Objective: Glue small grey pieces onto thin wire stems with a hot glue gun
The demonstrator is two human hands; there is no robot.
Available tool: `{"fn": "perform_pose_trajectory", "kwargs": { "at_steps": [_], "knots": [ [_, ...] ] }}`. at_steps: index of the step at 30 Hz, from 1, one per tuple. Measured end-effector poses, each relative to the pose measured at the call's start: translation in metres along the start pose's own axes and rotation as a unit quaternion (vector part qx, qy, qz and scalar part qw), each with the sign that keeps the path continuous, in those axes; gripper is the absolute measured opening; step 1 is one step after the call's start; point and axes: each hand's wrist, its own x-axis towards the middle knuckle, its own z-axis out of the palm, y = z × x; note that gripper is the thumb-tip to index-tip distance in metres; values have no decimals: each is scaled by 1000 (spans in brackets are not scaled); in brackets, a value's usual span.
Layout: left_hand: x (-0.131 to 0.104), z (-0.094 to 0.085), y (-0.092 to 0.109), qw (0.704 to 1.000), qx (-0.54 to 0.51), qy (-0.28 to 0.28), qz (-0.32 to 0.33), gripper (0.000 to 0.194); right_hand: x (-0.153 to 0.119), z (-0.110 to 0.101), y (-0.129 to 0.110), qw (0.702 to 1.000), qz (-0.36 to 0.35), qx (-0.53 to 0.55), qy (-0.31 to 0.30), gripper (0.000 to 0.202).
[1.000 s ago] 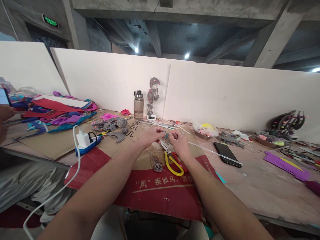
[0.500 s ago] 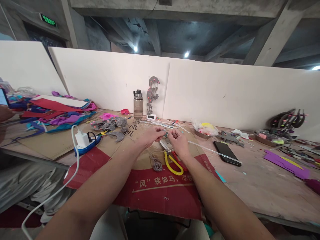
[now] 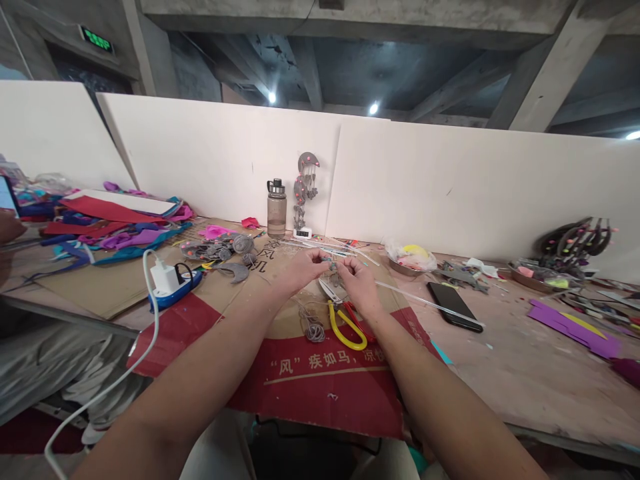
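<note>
My left hand [image 3: 309, 268] and my right hand [image 3: 356, 279] meet over the cardboard sheet [image 3: 320, 393], thumbs and fingertips pinched together. Between them is a small greyish piece [image 3: 332, 265], too small to name and partly covered by the fingers. Just below my right hand lie scissors [image 3: 349, 328] with one yellow and one red handle, blades pointing away from me. A small coil of grey yarn [image 3: 315, 332] rests left of the scissors, with thin strands running up toward my hands.
Behind stand a water bottle [image 3: 277, 210], a small digital clock [image 3: 303, 233] and a grey hanging ornament [image 3: 307, 180]. Grey felt pieces [image 3: 235, 248] and a blue power strip [image 3: 175, 290] lie left. On the right are a black phone [image 3: 454, 307], a clear stick [image 3: 425, 300] and a bowl [image 3: 410, 260].
My fingers have shifted slightly around the small piece, and the right fingers look a little straighter. The scissors and yarn lie as before.
</note>
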Motion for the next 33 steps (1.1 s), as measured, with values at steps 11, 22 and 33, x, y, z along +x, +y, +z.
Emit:
{"fn": "perform_pose_trajectory", "kwargs": {
  "at_steps": [11,22,33],
  "knots": [
    [-2,-10,8,998,56,-3,24,17,2,-2,8,1000,-6,-1,-22,27],
    [8,-17,-9,1000,13,14,2,17,19,-16,22,997,20,-76,-11,29],
    [20,-37,-21,988,-47,150,1,15,32,-59,37,940,-13,-334,76,11]
  ]
}}
